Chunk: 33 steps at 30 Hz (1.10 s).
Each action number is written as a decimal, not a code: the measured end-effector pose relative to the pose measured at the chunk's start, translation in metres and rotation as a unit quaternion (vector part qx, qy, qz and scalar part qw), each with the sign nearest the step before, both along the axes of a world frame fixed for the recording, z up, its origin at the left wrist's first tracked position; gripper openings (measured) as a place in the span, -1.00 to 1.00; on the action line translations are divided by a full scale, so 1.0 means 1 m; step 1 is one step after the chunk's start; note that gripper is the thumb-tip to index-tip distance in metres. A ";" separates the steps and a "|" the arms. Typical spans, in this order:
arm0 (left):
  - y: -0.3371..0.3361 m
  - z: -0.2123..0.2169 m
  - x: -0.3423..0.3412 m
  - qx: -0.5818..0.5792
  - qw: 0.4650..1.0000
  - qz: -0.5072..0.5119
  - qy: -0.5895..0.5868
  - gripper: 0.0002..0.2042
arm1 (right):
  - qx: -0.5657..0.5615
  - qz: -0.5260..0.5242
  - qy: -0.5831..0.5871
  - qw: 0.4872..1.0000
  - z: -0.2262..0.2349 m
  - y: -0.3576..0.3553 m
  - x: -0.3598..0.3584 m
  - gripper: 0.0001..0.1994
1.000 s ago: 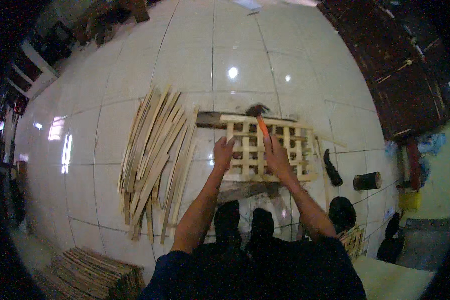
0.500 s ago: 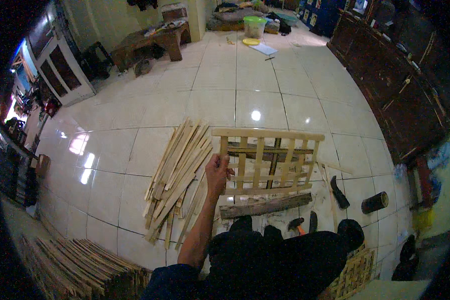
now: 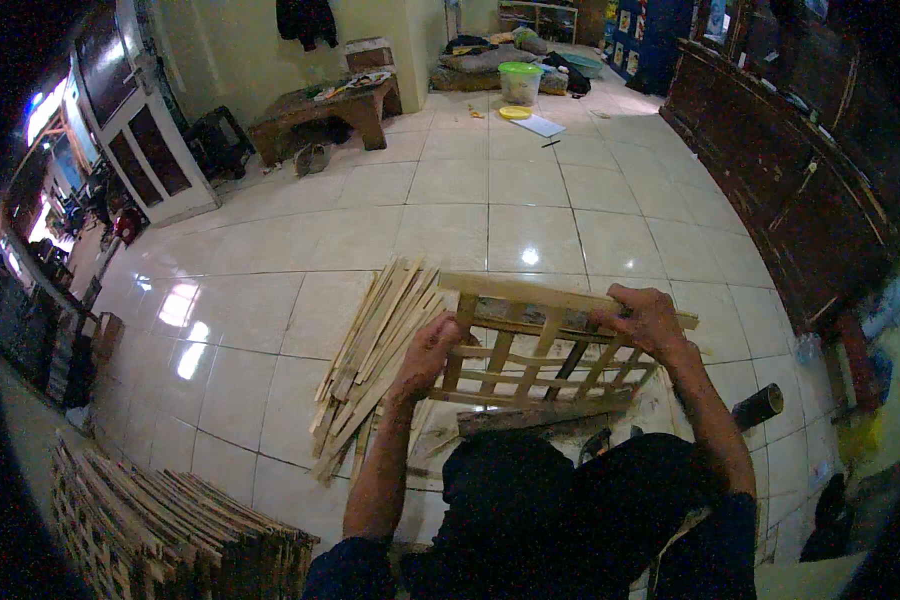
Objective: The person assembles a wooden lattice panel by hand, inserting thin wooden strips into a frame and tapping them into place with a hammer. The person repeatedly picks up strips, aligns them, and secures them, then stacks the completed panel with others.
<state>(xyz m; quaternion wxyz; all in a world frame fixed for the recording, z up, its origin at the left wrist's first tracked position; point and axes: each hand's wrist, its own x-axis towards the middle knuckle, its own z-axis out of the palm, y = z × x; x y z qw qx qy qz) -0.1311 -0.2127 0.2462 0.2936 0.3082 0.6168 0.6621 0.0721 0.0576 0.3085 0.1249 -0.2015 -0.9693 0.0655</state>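
Just below and right of the frame's centre is a lattice (image 3: 530, 291) of flat, pale, woody slats crossed into open squares. The left hand (image 3: 430, 352) has its fingers clamped on the left end; the right hand (image 3: 652, 320) has its fingers clamped over the top rail's right part. Left of it lie thin, straight strips (image 3: 370, 365); lower left, a rough-edged stack (image 3: 170, 520); lower centre, a coarse log (image 3: 500, 423). Glossy tiles (image 3: 360, 240) spread across mid-frame.

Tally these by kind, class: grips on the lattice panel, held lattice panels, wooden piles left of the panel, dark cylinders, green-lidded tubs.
Grips: 2 (left grip, right grip)
Held lattice panel: 1
Wooden piles: 2 (loose strips, lower-left stack)
Dark cylinder: 1
Green-lidded tub: 1
Total: 7
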 end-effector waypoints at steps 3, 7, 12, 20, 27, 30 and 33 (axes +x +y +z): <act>-0.026 0.010 -0.023 0.050 0.989 -0.108 -0.083 -0.31 | 0.056 0.128 0.107 0.984 0.007 -0.026 0.007 -0.69; -0.025 0.026 -0.019 0.023 0.960 -0.277 0.039 -0.35 | 0.229 0.235 0.143 0.934 0.005 -0.039 0.030 -0.76; -0.022 0.059 0.002 -0.010 0.946 -0.303 0.117 -0.57 | 0.352 0.230 0.194 0.886 0.018 -0.048 0.045 -0.76; -0.021 0.050 0.016 -0.006 0.916 -0.175 0.361 -0.81 | 0.415 0.191 0.195 0.868 0.016 -0.049 0.053 -0.67; -0.024 0.033 0.030 -0.027 0.878 -0.063 0.474 -0.85 | 0.431 0.189 0.201 0.859 0.014 -0.050 0.050 -0.67; -0.024 0.018 0.038 -0.035 0.881 -0.063 0.468 -0.83 | 0.446 0.189 0.211 0.849 0.011 -0.047 0.047 -0.66; -0.023 0.011 0.038 -0.005 0.899 -0.069 0.432 -0.84 | 0.435 0.187 0.204 0.857 0.012 -0.050 0.050 -0.66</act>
